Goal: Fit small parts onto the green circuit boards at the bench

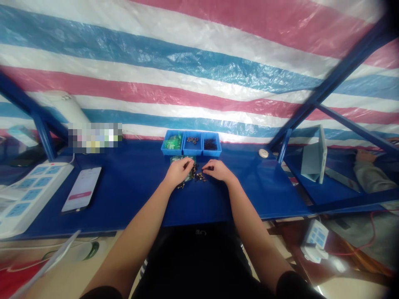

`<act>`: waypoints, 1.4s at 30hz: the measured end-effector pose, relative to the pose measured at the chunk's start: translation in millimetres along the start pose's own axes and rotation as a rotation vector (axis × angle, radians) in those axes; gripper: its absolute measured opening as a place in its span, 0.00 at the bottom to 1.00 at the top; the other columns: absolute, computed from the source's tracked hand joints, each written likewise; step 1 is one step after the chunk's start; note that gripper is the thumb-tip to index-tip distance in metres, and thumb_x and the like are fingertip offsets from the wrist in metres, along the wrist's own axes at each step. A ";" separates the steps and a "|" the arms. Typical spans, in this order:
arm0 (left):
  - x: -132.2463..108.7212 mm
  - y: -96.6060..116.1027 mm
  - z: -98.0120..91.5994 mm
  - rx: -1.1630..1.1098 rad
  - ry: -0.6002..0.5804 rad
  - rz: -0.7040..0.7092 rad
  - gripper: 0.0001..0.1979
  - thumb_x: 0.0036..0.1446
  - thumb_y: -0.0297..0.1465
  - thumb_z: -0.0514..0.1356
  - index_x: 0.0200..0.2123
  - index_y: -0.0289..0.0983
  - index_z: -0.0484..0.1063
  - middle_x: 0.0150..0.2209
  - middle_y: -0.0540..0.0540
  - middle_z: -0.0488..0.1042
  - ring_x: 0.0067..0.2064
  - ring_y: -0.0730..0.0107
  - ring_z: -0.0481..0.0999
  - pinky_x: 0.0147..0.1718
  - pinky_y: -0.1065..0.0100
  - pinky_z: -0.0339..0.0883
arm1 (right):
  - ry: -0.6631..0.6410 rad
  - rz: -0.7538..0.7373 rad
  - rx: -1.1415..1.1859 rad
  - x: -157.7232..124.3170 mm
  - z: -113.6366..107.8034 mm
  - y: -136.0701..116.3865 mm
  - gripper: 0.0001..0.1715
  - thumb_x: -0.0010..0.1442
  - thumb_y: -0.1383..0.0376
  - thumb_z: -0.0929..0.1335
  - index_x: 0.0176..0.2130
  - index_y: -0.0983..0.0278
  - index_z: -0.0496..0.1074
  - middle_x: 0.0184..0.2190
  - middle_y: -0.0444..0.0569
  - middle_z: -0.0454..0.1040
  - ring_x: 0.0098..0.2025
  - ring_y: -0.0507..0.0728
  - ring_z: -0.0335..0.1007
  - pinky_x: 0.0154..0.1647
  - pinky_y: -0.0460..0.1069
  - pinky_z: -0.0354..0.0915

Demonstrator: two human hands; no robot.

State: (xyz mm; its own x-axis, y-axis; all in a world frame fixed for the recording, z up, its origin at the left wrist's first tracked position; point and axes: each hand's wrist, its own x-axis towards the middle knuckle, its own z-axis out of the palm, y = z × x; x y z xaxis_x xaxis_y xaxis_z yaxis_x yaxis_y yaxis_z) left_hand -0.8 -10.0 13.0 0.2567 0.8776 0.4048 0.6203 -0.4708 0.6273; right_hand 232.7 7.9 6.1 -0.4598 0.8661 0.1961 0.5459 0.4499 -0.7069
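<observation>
My left hand (179, 171) hovers at the left side of a small pile of screws (199, 177), dark and brass-coloured. Its fingers are pinched together; whatever is in them is too small to name. Opposite it, my right hand (218, 169) has thumb and fingertips closed at the pile's right side, and what they hold is hidden. A green and clear plastic packet (190, 159) lies partly under my left hand. Just behind stand three blue bins: the left bin (172, 153) has green bagged pieces, the middle bin (192, 153) small metallic parts, the right bin (212, 153) dark screws.
On the blue table (131, 199) lie a phone (81, 189) and a large white power strip (37, 191) at left. A round beige object (263, 153) sits at right, before the blue frame post (284, 146). Beyond it are a tablet (322, 153) and another person's sleeve (372, 176).
</observation>
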 end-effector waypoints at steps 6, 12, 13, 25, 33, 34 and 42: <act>-0.9 -3.6 6.1 -0.054 -0.005 0.024 0.14 0.62 0.41 0.57 0.45 0.40 0.76 0.27 0.51 0.76 0.28 0.71 0.73 0.31 0.71 0.66 | 0.135 -0.039 0.299 5.6 15.1 -7.1 0.12 0.59 0.59 0.71 0.42 0.61 0.79 0.39 0.49 0.79 0.36 0.54 0.73 0.41 0.50 0.69; -1.4 -4.7 6.4 -0.120 -0.020 0.054 0.15 0.64 0.39 0.57 0.48 0.40 0.77 0.32 0.49 0.79 0.29 0.71 0.75 0.32 0.71 0.69 | 0.164 -0.063 0.583 9.7 27.2 -18.1 0.14 0.57 0.56 0.72 0.41 0.61 0.79 0.39 0.50 0.79 0.38 0.55 0.75 0.42 0.51 0.70; -1.3 -4.6 5.9 -0.122 -0.017 0.049 0.15 0.64 0.40 0.57 0.47 0.40 0.78 0.32 0.49 0.79 0.29 0.71 0.75 0.31 0.71 0.69 | 0.163 -0.061 0.605 9.9 27.4 -18.3 0.15 0.56 0.56 0.73 0.41 0.61 0.79 0.39 0.50 0.80 0.38 0.55 0.75 0.43 0.51 0.71; -0.9 -3.5 6.3 -0.134 -0.051 0.005 0.13 0.63 0.40 0.57 0.43 0.40 0.77 0.30 0.51 0.77 0.27 0.72 0.73 0.29 0.71 0.67 | 0.136 -0.020 0.747 9.7 27.2 -20.7 0.15 0.54 0.56 0.74 0.39 0.62 0.78 0.36 0.49 0.80 0.37 0.55 0.76 0.44 0.52 0.71; 0.0 1.9 3.5 -0.113 -0.077 -0.003 0.15 0.66 0.42 0.53 0.36 0.39 0.73 0.29 0.51 0.75 0.29 0.72 0.72 0.30 0.71 0.64 | 0.265 -0.023 0.488 8.6 34.0 -22.4 0.18 0.55 0.55 0.73 0.42 0.63 0.78 0.37 0.51 0.80 0.33 0.54 0.74 0.35 0.49 0.70; 0.0 2.3 3.2 -0.111 -0.078 -0.005 0.15 0.66 0.42 0.52 0.36 0.39 0.73 0.28 0.51 0.75 0.29 0.72 0.72 0.30 0.71 0.64 | 0.280 -0.022 0.489 8.6 34.6 -22.9 0.18 0.55 0.55 0.73 0.42 0.63 0.78 0.36 0.51 0.81 0.33 0.54 0.75 0.36 0.50 0.70; -1.0 0.3 5.1 -0.157 -0.014 0.013 0.15 0.64 0.42 0.55 0.47 0.40 0.73 0.29 0.51 0.76 0.28 0.71 0.73 0.31 0.70 0.67 | 0.318 0.033 0.549 9.1 34.8 -21.7 0.19 0.54 0.54 0.73 0.42 0.63 0.79 0.38 0.51 0.81 0.37 0.57 0.77 0.43 0.53 0.73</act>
State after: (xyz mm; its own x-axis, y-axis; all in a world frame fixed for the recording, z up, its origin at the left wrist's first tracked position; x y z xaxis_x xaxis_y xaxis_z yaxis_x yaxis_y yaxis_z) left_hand 3.0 -10.6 9.4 0.2748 0.8722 0.4046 0.4934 -0.4891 0.7193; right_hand 192.3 -1.6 -0.4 -0.1726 0.9378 0.3011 0.0785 0.3178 -0.9449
